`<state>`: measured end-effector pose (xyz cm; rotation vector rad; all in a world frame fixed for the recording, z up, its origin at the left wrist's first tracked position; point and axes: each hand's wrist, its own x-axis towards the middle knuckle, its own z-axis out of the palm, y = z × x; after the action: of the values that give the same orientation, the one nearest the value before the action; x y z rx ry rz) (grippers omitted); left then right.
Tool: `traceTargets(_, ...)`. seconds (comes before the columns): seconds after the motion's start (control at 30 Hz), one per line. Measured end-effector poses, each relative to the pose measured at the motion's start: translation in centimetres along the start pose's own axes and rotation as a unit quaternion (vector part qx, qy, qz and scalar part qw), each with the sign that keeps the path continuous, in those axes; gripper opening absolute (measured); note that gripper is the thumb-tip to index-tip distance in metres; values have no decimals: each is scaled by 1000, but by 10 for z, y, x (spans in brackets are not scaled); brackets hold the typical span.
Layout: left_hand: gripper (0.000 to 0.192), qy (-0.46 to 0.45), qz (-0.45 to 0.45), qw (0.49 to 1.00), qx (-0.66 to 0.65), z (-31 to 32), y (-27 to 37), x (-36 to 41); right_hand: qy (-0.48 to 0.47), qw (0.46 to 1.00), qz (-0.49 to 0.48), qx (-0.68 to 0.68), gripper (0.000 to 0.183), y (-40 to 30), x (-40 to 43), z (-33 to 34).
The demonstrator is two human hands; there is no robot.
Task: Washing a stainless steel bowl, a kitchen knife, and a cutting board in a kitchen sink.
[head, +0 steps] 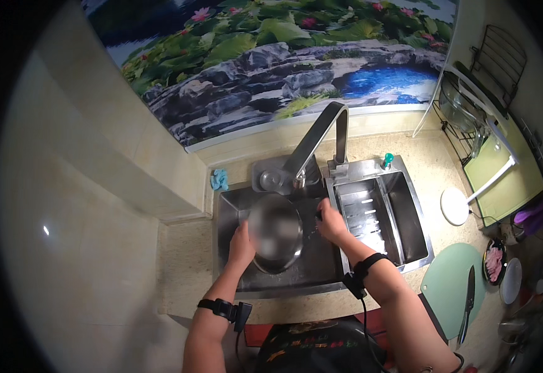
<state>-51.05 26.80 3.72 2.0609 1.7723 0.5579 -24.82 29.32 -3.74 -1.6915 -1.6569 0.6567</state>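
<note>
A round stainless-steel basin or bowl (276,228) is tilted in the left compartment of the steel sink (320,270). My left hand (242,246) grips its left rim, thumb up along the edge. Its inside looks blurred. To the right of the bowl and apart from it, my right hand (332,221) is closed around a small dark object (319,216), mostly hidden by the fingers. Above both hands, the square-section faucet (315,135) reaches over the left compartment. Whether water runs cannot be told.
The right compartment holds a slotted steel tray (362,205). A blue cloth (219,179) lies at the back left corner. Rightward are a white lamp (454,206), a green cutting board (448,279) with a knife (470,291), and a dish of pink meat (493,263).
</note>
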Motion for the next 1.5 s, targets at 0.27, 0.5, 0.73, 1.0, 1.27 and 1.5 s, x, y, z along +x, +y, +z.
traceTargets(0.27,34,-9,-315,884,-345,129,-127,-25,-105,976,57,184,70,-15,47,-6)
traceTargets(0.5,61,-132,-386,800,-439,150,-71,-14,-114,989,57,77,78,-2,48,-1)
traceTargets(0.73,48,-63,-172,983,-32,154,-48,-5,-56,978,85,185,75,-4,12,27)
traceTargets(1.0,20,-151,-255,711,-638,112,44,42,-102,698,320,632,23,-32,7,34)
traceTargets(1.27,22,-116,-269,790,-539,110,53,44,-20,783,358,508,24,-63,-2,47)
traceTargets(1.5,44,-160,-326,728,-581,85,80,36,5,816,345,463,28,-48,4,64)
